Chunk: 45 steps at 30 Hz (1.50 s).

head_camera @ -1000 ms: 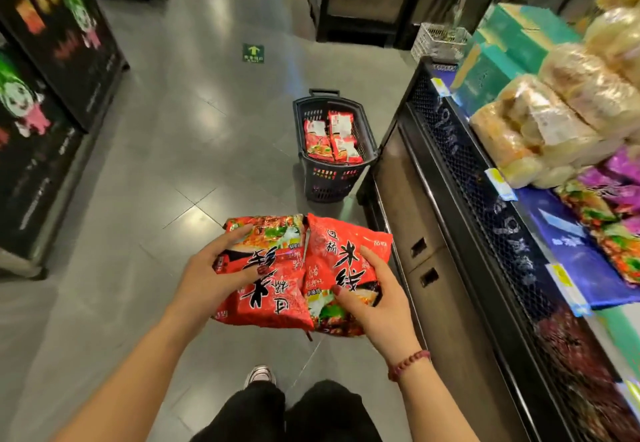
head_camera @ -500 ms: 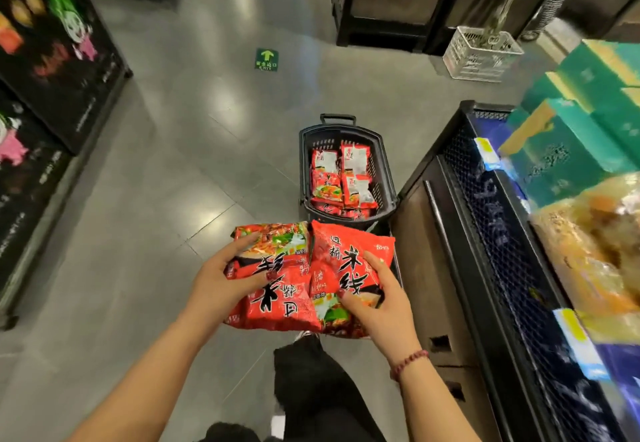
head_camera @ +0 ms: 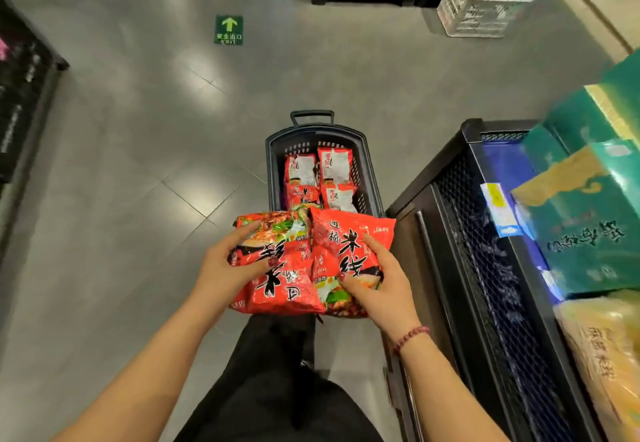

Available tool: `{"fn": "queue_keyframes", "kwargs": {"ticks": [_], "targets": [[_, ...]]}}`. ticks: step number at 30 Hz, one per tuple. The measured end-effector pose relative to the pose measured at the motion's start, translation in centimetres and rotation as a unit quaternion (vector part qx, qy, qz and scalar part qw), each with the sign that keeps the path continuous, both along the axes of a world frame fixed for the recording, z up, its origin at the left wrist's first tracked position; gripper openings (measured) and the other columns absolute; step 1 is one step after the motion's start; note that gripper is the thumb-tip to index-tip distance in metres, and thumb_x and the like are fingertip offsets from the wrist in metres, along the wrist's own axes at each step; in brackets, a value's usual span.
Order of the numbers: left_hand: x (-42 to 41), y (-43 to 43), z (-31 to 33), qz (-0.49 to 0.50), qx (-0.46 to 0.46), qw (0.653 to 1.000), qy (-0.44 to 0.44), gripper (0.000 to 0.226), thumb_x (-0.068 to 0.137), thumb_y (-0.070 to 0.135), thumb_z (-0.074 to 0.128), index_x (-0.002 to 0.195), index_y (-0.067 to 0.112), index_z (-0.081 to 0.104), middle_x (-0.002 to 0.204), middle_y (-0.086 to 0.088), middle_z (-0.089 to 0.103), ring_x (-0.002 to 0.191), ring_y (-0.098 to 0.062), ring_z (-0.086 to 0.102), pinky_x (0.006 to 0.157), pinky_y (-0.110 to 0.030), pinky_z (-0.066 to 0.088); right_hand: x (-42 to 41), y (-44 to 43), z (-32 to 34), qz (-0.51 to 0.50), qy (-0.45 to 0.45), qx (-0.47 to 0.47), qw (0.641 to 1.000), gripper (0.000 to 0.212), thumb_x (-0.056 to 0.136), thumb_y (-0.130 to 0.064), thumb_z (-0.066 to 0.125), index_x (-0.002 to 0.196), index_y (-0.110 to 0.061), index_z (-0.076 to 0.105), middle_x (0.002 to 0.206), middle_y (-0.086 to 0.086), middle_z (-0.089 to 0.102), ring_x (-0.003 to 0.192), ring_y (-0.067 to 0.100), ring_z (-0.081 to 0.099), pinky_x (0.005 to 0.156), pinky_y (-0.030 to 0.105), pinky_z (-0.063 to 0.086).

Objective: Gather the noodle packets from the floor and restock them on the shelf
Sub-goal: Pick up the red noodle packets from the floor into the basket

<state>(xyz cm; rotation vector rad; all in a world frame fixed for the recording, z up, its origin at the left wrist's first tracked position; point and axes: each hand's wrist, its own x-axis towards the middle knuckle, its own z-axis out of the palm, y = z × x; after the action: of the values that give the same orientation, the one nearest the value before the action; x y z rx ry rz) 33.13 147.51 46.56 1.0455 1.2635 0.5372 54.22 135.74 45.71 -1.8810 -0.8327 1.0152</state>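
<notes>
Several red noodle packets (head_camera: 304, 261) sit bunched between the person's two hands, held out at waist height above the floor (head_camera: 138, 164). The left hand (head_camera: 228, 268) is closed on the left side of the bundle, thumb across the top packet and fingers underneath. The right hand (head_camera: 377, 285) clamps the right side the same way, thumb lying over the printed face. The hands are apart, with the packets spanning the gap.

More packets lie in the black basket (head_camera: 277, 164) on the floor, just beyond the held bundle. The shelf (head_camera: 485, 268) stands close by on the right, its mesh front beside the right wrist.

The packets look light, with glossy crinkled film that probably slides easily, one packet against another. The contents are likely brittle, so a hard squeeze could crush them. A stack like this is best pinched from both ends, flat faces pressed together, so that none slips out of the middle. A single packet would be taken by its broad sides rather than by the thin sealed edge.
</notes>
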Motion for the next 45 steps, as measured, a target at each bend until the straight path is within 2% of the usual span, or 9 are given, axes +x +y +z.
{"fn": "queue_keyframes", "kwargs": {"ticks": [9, 14, 20, 26, 31, 33, 36, 39, 45], "targets": [[6.7, 11.9, -7.0, -0.009, -0.060, 0.998, 0.004, 0.058, 0.081, -0.002, 0.074, 0.121, 0.037, 0.057, 0.114, 0.007, 0.060, 0.086, -0.009, 0.068, 0.056, -0.019, 0.055, 6.2, 11.9, -5.3, 0.003, -0.028, -0.059, 0.998, 0.066, 0.080, -0.018, 0.077, 0.129, -0.043, 0.041, 0.120, -0.024, 0.045, 0.113, -0.001, 0.049, 0.102, 0.038, 0.048], [10.5, 15.6, -15.2, -0.014, -0.061, 0.998, 0.025, 0.061, 0.080, -0.006, 0.074, 0.114, 0.042, 0.058, 0.125, -0.002, 0.061, 0.099, -0.010, 0.066, 0.067, -0.019, 0.057, 9.9, 16.2, -12.4, 0.006, -0.089, -0.100, 0.991, 0.072, 0.077, -0.027, 0.077, 0.135, -0.048, 0.040, 0.132, -0.011, 0.048, 0.125, 0.014, 0.046, 0.103, 0.046, 0.044], [13.7, 16.6, -27.8, -0.034, -0.029, 0.993, 0.113, 0.081, 0.077, 0.002, 0.078, 0.109, 0.072, 0.052, 0.124, 0.010, 0.054, 0.118, -0.018, 0.058, 0.097, -0.049, 0.052, 13.5, 20.3, -23.7, 0.084, -0.146, -0.152, 0.974, 0.069, 0.081, -0.030, 0.072, 0.139, -0.042, 0.037, 0.134, -0.008, 0.045, 0.125, 0.020, 0.039, 0.104, 0.036, 0.035], [17.0, 16.7, -36.0, -0.012, -0.019, 0.985, 0.172, 0.070, 0.081, 0.001, 0.074, 0.127, 0.048, 0.051, 0.129, 0.010, 0.046, 0.128, -0.013, 0.046, 0.111, -0.041, 0.039, 15.1, 21.3, -33.8, 0.109, -0.211, -0.151, 0.960, 0.075, 0.077, -0.017, 0.078, 0.143, -0.023, 0.044, 0.130, 0.008, 0.053, 0.112, 0.030, 0.047, 0.091, 0.040, 0.044], [17.3, 15.9, -40.6, -0.080, 0.002, 0.973, 0.216, 0.069, 0.083, 0.002, 0.071, 0.141, 0.032, 0.047, 0.140, -0.003, 0.042, 0.127, -0.011, 0.041, 0.106, -0.012, 0.028, 16.1, 20.7, -38.9, 0.155, -0.215, -0.195, 0.944, 0.076, 0.084, -0.021, 0.072, 0.147, -0.036, 0.033, 0.134, 0.000, 0.047, 0.113, 0.016, 0.038, 0.080, 0.024, 0.036], [17.2, 15.7, -41.7, -0.125, 0.011, 0.963, 0.239, 0.074, 0.086, 0.005, 0.069, 0.146, 0.035, 0.039, 0.146, -0.004, 0.033, 0.136, -0.018, 0.035, 0.113, -0.022, 0.026, 16.3, 20.6, -40.0, 0.187, -0.217, -0.215, 0.934, 0.078, 0.084, -0.029, 0.071, 0.148, -0.039, 0.027, 0.135, -0.001, 0.045, 0.118, 0.019, 0.036, 0.082, 0.029, 0.039], [17.7, 15.7, -42.3, -0.197, 0.005, 0.934, 0.299, 0.090, 0.086, 0.019, 0.073, 0.153, 0.041, 0.017, 0.160, -0.006, 0.006, 0.149, -0.028, 0.008, 0.121, -0.043, 0.018, 16.2, 20.5, -41.0, 0.210, -0.238, -0.258, 0.913, 0.083, 0.083, -0.041, 0.070, 0.149, -0.040, 0.021, 0.147, 0.005, 0.034, 0.127, 0.028, 0.034, 0.101, 0.043, 0.039], [17.7, 15.4, -42.2, -0.298, 0.116, 0.841, 0.437, 0.111, 0.079, 0.050, 0.074, 0.154, 0.035, -0.006, 0.161, -0.011, -0.019, 0.148, -0.030, -0.017, 0.119, -0.046, 0.003, 15.8, 19.5, -41.1, 0.220, -0.385, -0.271, 0.854, 0.089, 0.078, -0.052, 0.070, 0.150, -0.034, 0.021, 0.157, 0.020, 0.011, 0.140, 0.041, 0.020, 0.111, 0.056, 0.026], [16.5, 16.7, -44.7, -0.431, 0.272, 0.734, 0.450, 0.112, 0.074, 0.066, 0.068, 0.151, 0.031, -0.005, 0.159, -0.006, -0.008, 0.146, -0.022, -0.013, 0.118, -0.044, -0.015, 15.6, 20.0, -42.6, 0.311, -0.478, -0.157, 0.806, 0.095, 0.078, -0.059, 0.064, 0.152, -0.026, 0.015, 0.158, 0.014, 0.005, 0.146, 0.032, 0.006, 0.117, 0.046, -0.003]]}}
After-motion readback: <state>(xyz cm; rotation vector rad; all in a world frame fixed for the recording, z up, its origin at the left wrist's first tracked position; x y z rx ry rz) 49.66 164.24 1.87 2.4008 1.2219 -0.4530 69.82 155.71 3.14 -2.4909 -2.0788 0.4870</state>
